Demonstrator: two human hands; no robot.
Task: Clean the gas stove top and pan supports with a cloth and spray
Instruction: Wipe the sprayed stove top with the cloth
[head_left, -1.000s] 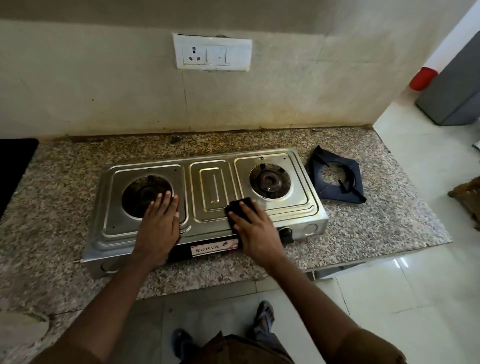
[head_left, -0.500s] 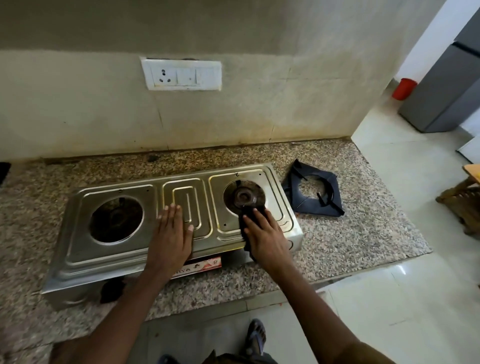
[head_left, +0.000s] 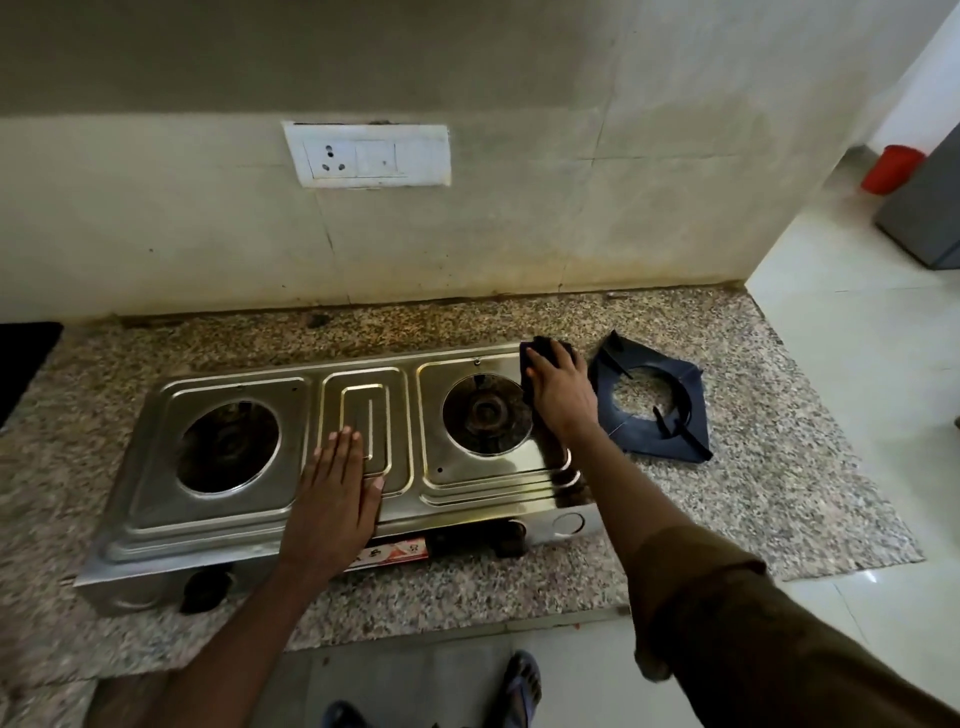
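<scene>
Change: the cloth (head_left: 540, 347) has been carried by the right hand (head_left: 561, 387) from the front of the right burner (head_left: 485, 413) to the stove's (head_left: 234, 514) far right corner.
Right hand fingers: pressed flat together on the cloth.
Left hand (head_left: 335, 499): laid flat on the stove's middle panel, fingers straight and together.
Pan support (head_left: 675, 384): lying on the tabletop (head_left: 779, 467) just right of the stove, centre right of the frame.

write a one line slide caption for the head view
Right hand presses a dark cloth on the stove top's far right corner; left hand lies flat on it, pan support set aside.
</scene>
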